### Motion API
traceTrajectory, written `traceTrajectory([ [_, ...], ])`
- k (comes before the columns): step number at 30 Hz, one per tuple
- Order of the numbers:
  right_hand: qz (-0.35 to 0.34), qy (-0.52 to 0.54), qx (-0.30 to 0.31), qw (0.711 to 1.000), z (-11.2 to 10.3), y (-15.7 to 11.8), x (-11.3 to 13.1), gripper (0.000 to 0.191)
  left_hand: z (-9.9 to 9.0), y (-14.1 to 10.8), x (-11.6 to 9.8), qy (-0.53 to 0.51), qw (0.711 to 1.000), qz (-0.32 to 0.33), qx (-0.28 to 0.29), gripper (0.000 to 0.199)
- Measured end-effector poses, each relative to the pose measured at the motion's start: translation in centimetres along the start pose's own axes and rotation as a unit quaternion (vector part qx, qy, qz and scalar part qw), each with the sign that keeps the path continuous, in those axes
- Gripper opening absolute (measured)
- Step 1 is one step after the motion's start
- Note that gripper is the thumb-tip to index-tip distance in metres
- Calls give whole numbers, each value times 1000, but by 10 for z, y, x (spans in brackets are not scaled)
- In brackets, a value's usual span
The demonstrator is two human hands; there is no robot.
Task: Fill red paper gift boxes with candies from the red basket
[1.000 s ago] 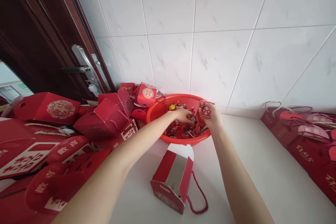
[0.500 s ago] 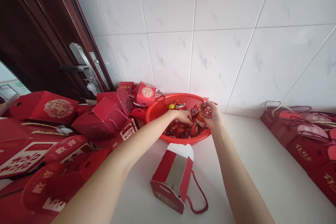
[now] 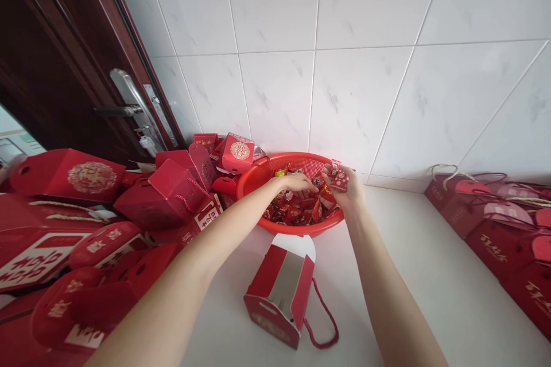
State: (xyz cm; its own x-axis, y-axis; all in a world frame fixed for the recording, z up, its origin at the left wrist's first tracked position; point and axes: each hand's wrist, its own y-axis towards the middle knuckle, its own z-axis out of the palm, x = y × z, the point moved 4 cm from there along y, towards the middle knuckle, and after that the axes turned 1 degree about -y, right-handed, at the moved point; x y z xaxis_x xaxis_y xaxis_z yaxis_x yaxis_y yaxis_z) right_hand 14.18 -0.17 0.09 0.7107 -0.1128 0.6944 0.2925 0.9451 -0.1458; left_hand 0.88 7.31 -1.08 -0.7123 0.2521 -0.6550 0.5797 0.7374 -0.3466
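Dark reddish-brown door (image 3: 51, 63), far left, fitted with a metal lever handle (image 3: 118, 110); keys (image 3: 147, 144) hang just below the lever. Wall (image 3: 275, 11), far side: large white tiles, grey-veined, with pale joints. Heaped red gift boxes (image 3: 155, 206), left, several bearing gold or white characters. Row of red cartons (image 3: 495, 241), right, gold-lettered, with cord handles (image 3: 447, 169) in beige and dark red.

L arm (image 3: 193, 266) & R arm (image 3: 381, 272) slim, bare, tapering twd wrists (image 3: 357, 210); L hand (image 3: 299, 183) & R hand (image 3: 350, 192) ditto bare.
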Motion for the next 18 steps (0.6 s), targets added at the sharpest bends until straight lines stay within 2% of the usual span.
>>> traceTrajectory([
  [5,-3,13,-19,1000,2,-5,2,14,0,0,2,45,999,16,22,21],
  [12,-3,18,-21,1000,3,-6,3,16,3,4,2,127,990,36,42,82],
  [14,-3,23,-18,1000,3,-5,2,16,1,4,1,150,987,46,28,75],
  [17,-7,28,-18,999,2,-3,2,13,-3,4,-3,189,979,73,-30,40],
  [18,-9,30,-19,999,2,-2,2,12,-5,4,-5,202,974,86,-62,35],
])
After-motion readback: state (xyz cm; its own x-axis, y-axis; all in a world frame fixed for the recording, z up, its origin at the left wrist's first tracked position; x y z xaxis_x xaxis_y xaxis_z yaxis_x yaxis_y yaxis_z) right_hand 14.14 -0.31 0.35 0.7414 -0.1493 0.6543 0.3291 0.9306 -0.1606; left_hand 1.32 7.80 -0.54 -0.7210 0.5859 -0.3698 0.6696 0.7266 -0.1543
